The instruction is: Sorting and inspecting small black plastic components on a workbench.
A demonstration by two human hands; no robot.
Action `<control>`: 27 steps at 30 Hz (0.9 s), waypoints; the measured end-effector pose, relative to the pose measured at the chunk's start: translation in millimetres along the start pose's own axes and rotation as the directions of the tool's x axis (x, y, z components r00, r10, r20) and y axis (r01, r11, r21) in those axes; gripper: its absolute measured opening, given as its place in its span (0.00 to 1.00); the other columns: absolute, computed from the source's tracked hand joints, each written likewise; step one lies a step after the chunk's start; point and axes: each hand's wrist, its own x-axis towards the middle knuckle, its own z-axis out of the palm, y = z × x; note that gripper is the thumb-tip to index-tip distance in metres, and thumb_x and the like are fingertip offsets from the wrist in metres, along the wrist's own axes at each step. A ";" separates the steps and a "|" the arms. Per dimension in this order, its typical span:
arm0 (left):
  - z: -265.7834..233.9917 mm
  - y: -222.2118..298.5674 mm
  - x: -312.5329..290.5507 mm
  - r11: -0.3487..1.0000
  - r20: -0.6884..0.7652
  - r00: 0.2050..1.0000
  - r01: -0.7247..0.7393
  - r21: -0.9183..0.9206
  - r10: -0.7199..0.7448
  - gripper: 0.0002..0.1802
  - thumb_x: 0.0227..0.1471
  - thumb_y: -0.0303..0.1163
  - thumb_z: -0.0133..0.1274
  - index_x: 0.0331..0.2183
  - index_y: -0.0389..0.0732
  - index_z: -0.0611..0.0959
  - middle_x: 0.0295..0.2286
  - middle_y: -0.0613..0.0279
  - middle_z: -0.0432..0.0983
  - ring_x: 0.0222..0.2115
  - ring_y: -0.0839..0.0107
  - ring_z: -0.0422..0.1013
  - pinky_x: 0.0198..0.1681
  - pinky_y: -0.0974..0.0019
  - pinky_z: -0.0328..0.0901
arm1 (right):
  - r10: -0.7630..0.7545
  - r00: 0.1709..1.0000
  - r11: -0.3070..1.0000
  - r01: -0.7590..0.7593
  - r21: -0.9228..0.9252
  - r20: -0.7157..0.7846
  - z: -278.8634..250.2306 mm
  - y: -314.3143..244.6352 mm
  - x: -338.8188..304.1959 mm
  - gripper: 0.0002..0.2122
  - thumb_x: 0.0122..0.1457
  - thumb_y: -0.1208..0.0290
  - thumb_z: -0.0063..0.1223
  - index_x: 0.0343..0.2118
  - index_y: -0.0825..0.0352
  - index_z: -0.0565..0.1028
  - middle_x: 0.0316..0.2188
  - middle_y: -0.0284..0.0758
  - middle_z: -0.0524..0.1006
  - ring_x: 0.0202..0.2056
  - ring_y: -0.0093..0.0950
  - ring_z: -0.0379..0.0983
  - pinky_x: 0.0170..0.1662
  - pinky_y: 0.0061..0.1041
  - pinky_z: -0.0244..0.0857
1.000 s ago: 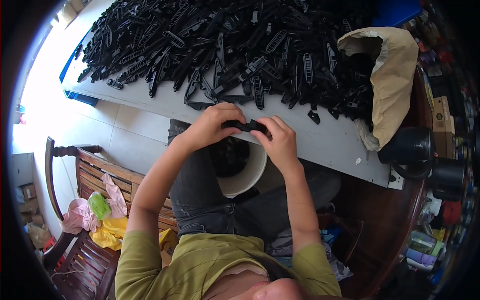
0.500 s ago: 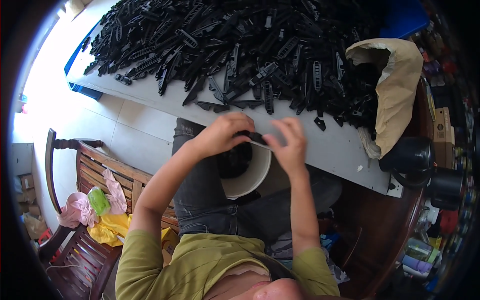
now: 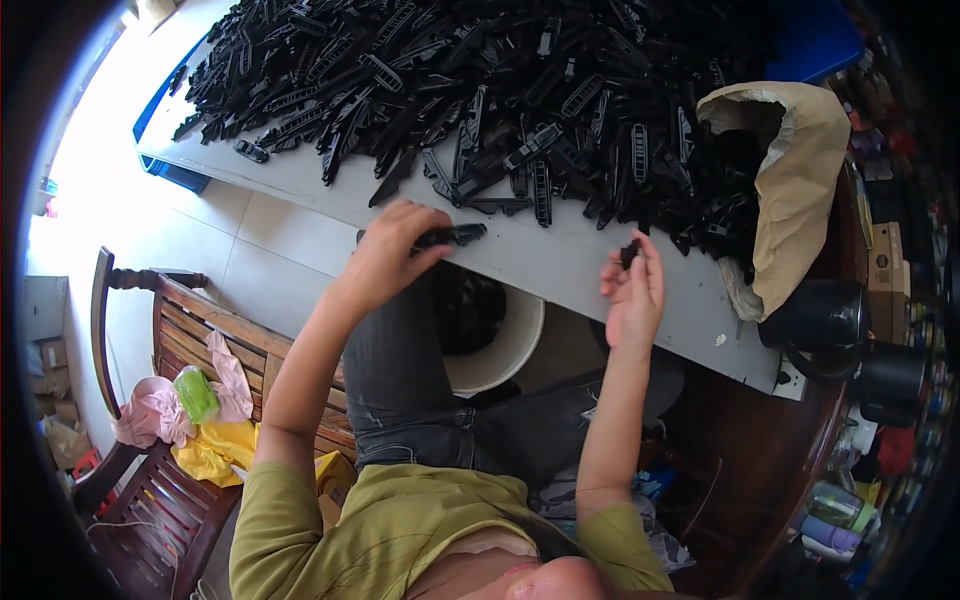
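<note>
My left hand (image 3: 392, 252) grips a long black plastic part (image 3: 455, 236) at the near edge of the grey table (image 3: 560, 268). A hand's width to the right, my right hand (image 3: 632, 292) pinches a small black piece (image 3: 629, 253) between its fingertips. Beyond both hands a big heap of black plastic parts (image 3: 480, 90) covers the table. Below the table edge, between my knees, stands a white bucket (image 3: 505, 350) with black pieces inside.
A brown paper sack (image 3: 800, 180) lies open at the heap's right end. A black kettle (image 3: 825, 320) stands at the table's right corner. A wooden bench (image 3: 170, 330) with cloths and a green bottle is at my left, on a pale tiled floor.
My hands were together on one black part over the bucket. They have pulled apart: the left keeps the long part, the right has moved right with a small piece.
</note>
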 end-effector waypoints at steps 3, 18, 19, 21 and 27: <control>16.6 7.8 6.6 0.970 -0.054 0.969 -0.242 0.026 0.243 0.11 0.45 0.27 0.60 0.34 0.36 0.80 0.35 0.56 0.72 0.38 0.57 0.68 0.42 0.59 0.65 | 0.140 0.956 0.960 -0.195 0.200 0.258 19.4 7.0 -11.3 0.14 0.63 0.72 0.48 0.50 0.71 0.71 0.30 0.29 0.74 0.26 0.15 0.67 0.26 0.13 0.59; 36.9 5.2 21.2 0.939 0.033 0.962 -0.259 -0.228 0.273 0.14 0.39 0.22 0.62 0.33 0.36 0.80 0.35 0.57 0.76 0.37 0.56 0.72 0.41 0.60 0.68 | -0.269 0.709 0.506 0.680 -0.531 0.652 47.1 -4.5 -11.9 0.13 0.40 0.73 0.67 0.32 0.69 0.80 0.23 0.35 0.73 0.25 0.33 0.70 0.29 0.28 0.64; 38.2 8.1 20.6 0.942 0.018 0.962 -0.264 -0.206 0.273 0.13 0.38 0.22 0.62 0.32 0.35 0.80 0.34 0.57 0.76 0.37 0.56 0.72 0.41 0.59 0.68 | -0.296 0.719 0.510 0.676 -0.532 0.629 55.6 1.6 -15.1 0.13 0.41 0.72 0.67 0.32 0.69 0.80 0.22 0.35 0.73 0.25 0.33 0.70 0.29 0.28 0.64; 37.8 9.2 19.7 0.944 0.022 0.962 -0.261 -0.201 0.271 0.13 0.38 0.23 0.62 0.32 0.36 0.81 0.34 0.57 0.76 0.37 0.56 0.72 0.41 0.59 0.68 | -0.330 0.726 0.504 0.676 -0.537 0.604 55.6 5.1 -14.1 0.12 0.42 0.72 0.67 0.32 0.68 0.80 0.22 0.35 0.73 0.25 0.33 0.70 0.29 0.28 0.64; 23.5 17.3 16.3 0.934 0.080 0.931 -0.355 -0.036 0.357 0.15 0.39 0.26 0.62 0.34 0.38 0.80 0.34 0.59 0.75 0.37 0.59 0.71 0.40 0.60 0.66 | -0.412 0.889 0.519 0.411 -0.750 0.202 -3.6 3.2 22.4 0.10 0.52 0.73 0.60 0.37 0.66 0.77 0.36 0.37 0.73 0.30 0.30 0.71 0.32 0.24 0.66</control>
